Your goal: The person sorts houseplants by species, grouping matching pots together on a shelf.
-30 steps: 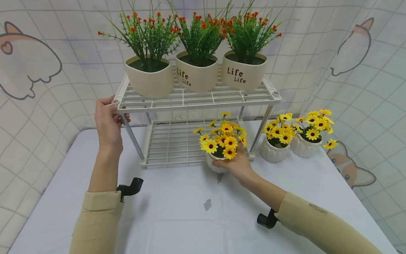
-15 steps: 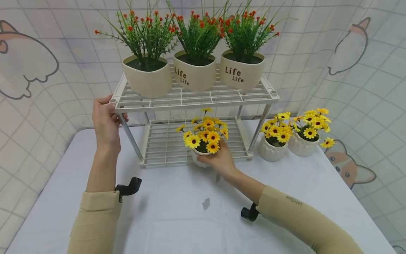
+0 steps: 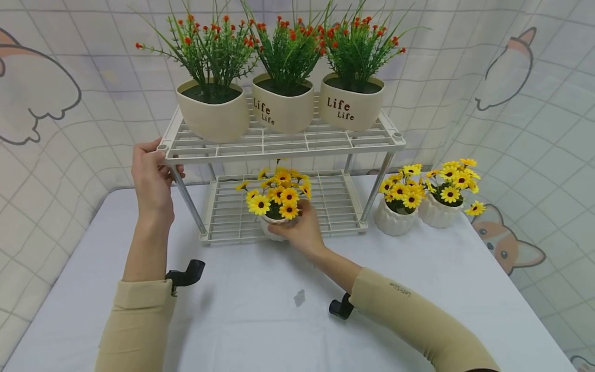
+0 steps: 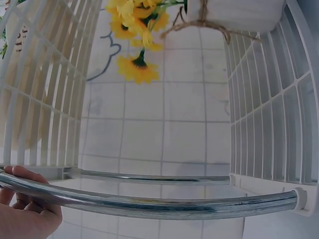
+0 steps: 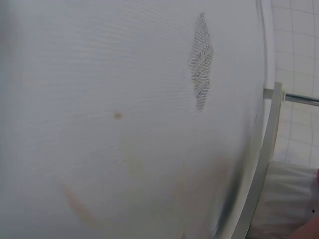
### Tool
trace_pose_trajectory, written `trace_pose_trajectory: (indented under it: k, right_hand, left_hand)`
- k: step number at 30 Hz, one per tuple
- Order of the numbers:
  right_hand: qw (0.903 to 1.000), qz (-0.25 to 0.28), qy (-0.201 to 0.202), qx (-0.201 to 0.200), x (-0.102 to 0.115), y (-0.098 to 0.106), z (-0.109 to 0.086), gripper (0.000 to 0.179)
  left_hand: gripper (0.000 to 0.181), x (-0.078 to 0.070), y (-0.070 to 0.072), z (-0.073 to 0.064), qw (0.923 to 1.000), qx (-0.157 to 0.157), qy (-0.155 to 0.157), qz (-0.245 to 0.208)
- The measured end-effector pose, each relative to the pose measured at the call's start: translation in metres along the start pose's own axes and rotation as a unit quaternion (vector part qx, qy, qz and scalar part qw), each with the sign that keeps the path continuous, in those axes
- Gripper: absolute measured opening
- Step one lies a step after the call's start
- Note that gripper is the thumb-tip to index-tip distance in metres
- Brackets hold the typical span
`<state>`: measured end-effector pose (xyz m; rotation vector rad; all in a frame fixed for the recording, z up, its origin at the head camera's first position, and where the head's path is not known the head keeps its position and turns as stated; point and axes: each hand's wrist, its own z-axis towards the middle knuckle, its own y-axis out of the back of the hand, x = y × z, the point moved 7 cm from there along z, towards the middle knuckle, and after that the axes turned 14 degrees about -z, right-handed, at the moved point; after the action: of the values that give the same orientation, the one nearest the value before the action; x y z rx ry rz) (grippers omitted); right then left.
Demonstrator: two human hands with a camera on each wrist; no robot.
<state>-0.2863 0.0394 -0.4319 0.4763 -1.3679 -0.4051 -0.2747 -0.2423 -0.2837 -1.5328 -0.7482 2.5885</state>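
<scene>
My right hand (image 3: pixel 304 230) grips a small white pot (image 3: pixel 270 230) of yellow artificial daisies (image 3: pixel 274 194), its thumb across the front. In the head view the pot overlaps the front edge of the lower tier (image 3: pixel 325 201) of a white two-tier shelf rack, left of its middle. Twine is tied round that pot (image 4: pixel 239 12) in the left wrist view. My left hand (image 3: pixel 153 181) holds the rack's upper left front corner, its fingers curled behind the metal post (image 4: pixel 174 208). The right wrist view catches only a sliver of the right hand beside the pot (image 5: pixel 286 194).
Three cream pots of red-flowered plants (image 3: pixel 214 116) line the upper tier (image 3: pixel 283 147). Right of the rack, two more white pots (image 3: pixel 395 219) of yellow daisies stand on the white-covered table (image 3: pixel 251 310). A patterned curtain (image 3: pixel 107 103) hangs behind.
My right hand has carried the potted daisies leftward along the front of the lower tier. The left hand keeps its hold on the rack's corner. The head view has shifted slightly.
</scene>
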Motion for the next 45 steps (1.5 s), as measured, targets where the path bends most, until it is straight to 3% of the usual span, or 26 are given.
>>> trace_pose_trajectory:
  k: [8, 17, 24, 27, 34, 40, 45]
  right_hand:
    - [0.9994, -0.001, 0.004, 0.035, 0.016, -0.024, 0.009, 0.087]
    - [0.9993, 0.012, 0.018, 0.030, 0.032, -0.055, 0.017, 0.082]
    - [0.9972, -0.042, 0.061, 0.015, 0.042, -0.072, 0.026, 0.072]
    - [0.9954, -0.056, 0.072, 0.028, 0.045, -0.075, 0.026, 0.072]
    - [0.9871, -0.108, 0.072, 0.094, 0.036, -0.062, 0.011, 0.064]
    - [0.9868, -0.072, 0.099, 0.106, 0.021, -0.031, -0.016, 0.038]
    - [0.9887, -0.034, 0.089, 0.116, 0.006, -0.003, -0.037, 0.023]
  left_hand:
    - [0.030, -0.002, 0.002, -0.001, 1.0000, 0.000, -0.006, 0.006]
    - [0.028, -0.001, 0.001, -0.001, 0.9999, 0.001, -0.005, 0.017]
    - [0.028, 0.001, 0.002, -0.002, 0.9998, 0.002, -0.005, 0.019]
    - [0.028, 0.001, 0.003, -0.003, 0.9997, 0.003, -0.001, 0.023]
    - [0.027, 0.001, 0.004, -0.006, 0.9997, 0.004, -0.002, 0.026]
    - [0.028, 0.001, 0.001, -0.004, 0.9997, 0.012, -0.002, 0.022]
    - [0.028, -0.001, 0.001, -0.002, 0.9995, 0.013, -0.007, 0.027]
